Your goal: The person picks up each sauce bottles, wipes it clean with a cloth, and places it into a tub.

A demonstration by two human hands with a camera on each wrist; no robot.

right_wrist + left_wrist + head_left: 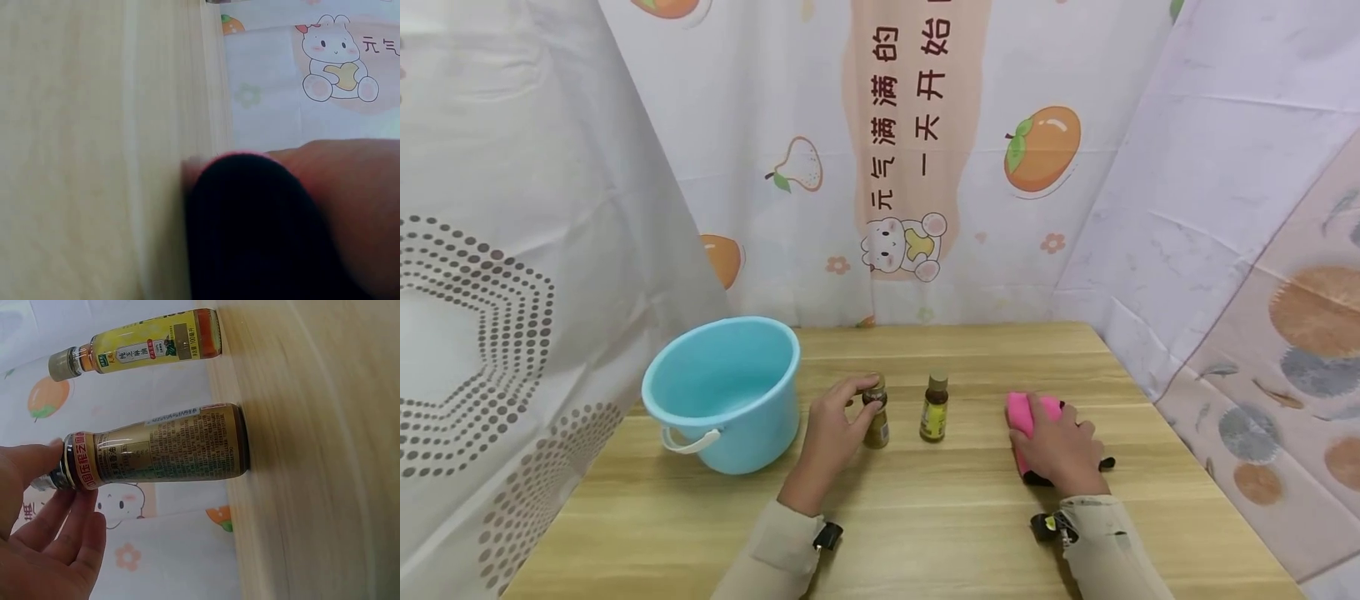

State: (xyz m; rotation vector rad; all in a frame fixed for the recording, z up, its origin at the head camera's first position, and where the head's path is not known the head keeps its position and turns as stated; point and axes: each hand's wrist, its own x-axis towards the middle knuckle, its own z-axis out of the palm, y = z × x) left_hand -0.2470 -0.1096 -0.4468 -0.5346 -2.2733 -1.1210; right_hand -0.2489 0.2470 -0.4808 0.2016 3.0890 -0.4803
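My left hand pinches the neck of a sesame oil bottle with a gold label, thumb on one side and fingers on the other. This bottle stands upright, its base at the tabletop. Just right of it stands a smaller sesame oil bottle with a yellow label and a tan cap, untouched. Over on the right, my right hand grips a pink-and-black soft item low on the table. The hand covers much of that item; in the right wrist view its dark, rounded side fills the foreground.
A light-blue bucket with a white handle stands left of my left hand. The wooden table ends at a printed curtain at the back. More curtains hang along both sides.
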